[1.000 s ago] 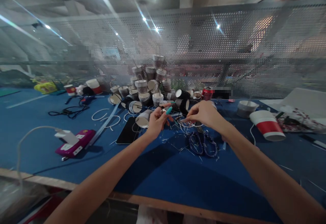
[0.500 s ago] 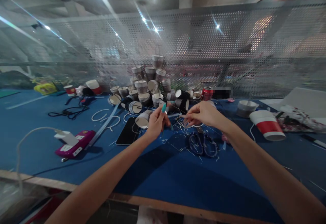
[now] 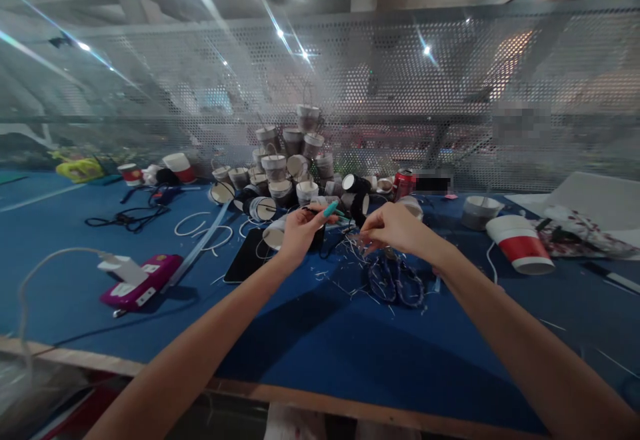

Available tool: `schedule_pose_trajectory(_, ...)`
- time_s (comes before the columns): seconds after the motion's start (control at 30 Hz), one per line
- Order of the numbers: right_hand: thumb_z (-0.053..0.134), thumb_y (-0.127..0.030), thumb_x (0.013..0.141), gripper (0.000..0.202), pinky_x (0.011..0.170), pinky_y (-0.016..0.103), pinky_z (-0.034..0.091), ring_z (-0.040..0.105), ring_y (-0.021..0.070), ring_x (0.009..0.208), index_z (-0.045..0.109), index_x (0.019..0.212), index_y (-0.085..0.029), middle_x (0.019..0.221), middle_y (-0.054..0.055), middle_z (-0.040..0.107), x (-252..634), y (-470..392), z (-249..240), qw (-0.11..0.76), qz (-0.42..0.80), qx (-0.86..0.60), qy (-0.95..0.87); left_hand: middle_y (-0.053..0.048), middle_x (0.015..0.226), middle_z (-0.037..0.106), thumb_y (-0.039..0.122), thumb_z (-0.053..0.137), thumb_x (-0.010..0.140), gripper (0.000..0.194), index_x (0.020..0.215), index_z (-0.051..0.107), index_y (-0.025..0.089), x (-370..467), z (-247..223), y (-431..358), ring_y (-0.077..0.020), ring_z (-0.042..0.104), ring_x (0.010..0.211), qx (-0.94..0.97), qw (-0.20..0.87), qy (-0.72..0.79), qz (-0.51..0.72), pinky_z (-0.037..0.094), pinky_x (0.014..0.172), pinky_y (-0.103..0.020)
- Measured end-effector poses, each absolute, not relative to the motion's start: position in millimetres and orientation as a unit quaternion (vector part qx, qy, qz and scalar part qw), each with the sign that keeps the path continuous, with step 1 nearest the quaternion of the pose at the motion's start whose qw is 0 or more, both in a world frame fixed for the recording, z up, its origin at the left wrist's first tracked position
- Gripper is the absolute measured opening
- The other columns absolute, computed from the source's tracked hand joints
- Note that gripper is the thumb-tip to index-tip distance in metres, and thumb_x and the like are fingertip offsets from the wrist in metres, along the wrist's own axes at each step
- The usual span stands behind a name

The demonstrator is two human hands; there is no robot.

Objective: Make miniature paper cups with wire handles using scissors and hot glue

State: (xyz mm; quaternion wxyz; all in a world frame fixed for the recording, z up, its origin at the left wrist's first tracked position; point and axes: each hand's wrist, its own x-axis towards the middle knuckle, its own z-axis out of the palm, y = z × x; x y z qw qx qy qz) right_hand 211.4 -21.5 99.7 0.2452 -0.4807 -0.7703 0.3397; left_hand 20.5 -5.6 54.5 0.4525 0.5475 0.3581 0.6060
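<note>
My left hand (image 3: pixel 301 232), with long teal nails, is closed in a pinch over the middle of the blue table. A thin black cord (image 3: pixel 327 250) loops down beside its fingertips; whether the fingers grip it I cannot tell. My right hand (image 3: pixel 393 228) is bent at the wrist, thumb and fingers pinched together and pointing down over white string scraps (image 3: pixel 353 243). What it holds, if anything, is too small to make out. Blue-handled scissors (image 3: pixel 397 283) lie just below it. A tipped small cup (image 3: pixel 274 233) and a black phone (image 3: pixel 245 260) are beside my left hand.
Small grey-wrapped cups (image 3: pixel 275 168) with handles are stacked at the back, before a perforated metal screen (image 3: pixel 390 107). A purple power bank (image 3: pixel 143 283) with a white plug lies left. Red-and-white cups (image 3: pixel 523 247) and a red can (image 3: pixel 404 183) stand or lie about.
My left hand has turned, its thumb and teal nail swinging from upright to pointing right. The right hand has stayed nearly in place, fingers still pinched. The view has shifted slightly.
</note>
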Motion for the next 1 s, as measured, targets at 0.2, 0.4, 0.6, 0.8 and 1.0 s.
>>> schedule_pose_trajectory(0.2,0.064,-0.028,0.072,0.016,0.053,0.025,0.055,0.066,0.0171,0.055,0.068,0.064,-0.014,0.061,0.009,0.068,209,-21,100,0.253,0.367,-0.485,-0.753,-0.003,0.059,0.067,0.046,0.07,0.062,0.036,0.072,0.066,0.012,20,58,-8,-0.0151,0.062,0.057,0.524,0.473,0.386,0.594,0.047,0.061,-0.026)
schedule_pose_trajectory(0.4,0.061,-0.029,0.075,0.018,0.055,0.024,0.055,0.067,0.0169,0.06,0.069,0.069,-0.014,0.07,0.01,0.07,215,-13,101,0.253,0.402,-0.478,-0.739,-0.001,0.06,0.063,0.055,0.055,0.073,0.042,0.079,0.066,0.014,31,56,1,-0.0109,0.054,0.053,0.558,0.415,0.38,0.61,0.041,0.056,-0.023)
schedule_pose_trajectory(0.6,0.059,-0.032,0.076,0.021,0.054,0.026,0.055,0.067,0.018,0.061,0.068,0.07,-0.014,0.071,0.011,0.07,227,-5,102,0.238,0.393,-0.495,-0.737,0.003,0.056,0.048,0.046,0.043,0.085,0.038,0.08,0.066,0.016,48,51,12,-0.0084,0.041,0.052,0.621,0.303,0.39,0.609,0.031,0.051,-0.021)
schedule_pose_trajectory(0.8,0.057,-0.027,0.077,0.015,0.05,0.024,0.054,0.067,0.0159,0.057,0.065,0.071,-0.015,0.078,0.009,0.071,228,-4,103,0.246,0.42,-0.509,-0.71,0.004,0.058,0.044,0.042,0.049,0.083,0.03,0.086,0.066,0.017,56,56,17,-0.0082,0.035,0.054,0.604,0.286,0.404,0.625,0.029,0.053,-0.021)
schedule_pose_trajectory(1.0,0.064,-0.025,0.07,0.011,0.048,0.022,0.052,0.066,0.0163,0.057,0.066,0.068,-0.015,0.066,0.008,0.069,222,-3,98,0.266,0.403,-0.494,-0.723,0.005,0.058,0.04,0.042,0.056,0.077,0.029,0.079,0.065,0.015,56,56,20,-0.0073,0.03,0.055,0.569,0.333,0.396,0.639,0.024,0.052,-0.021)
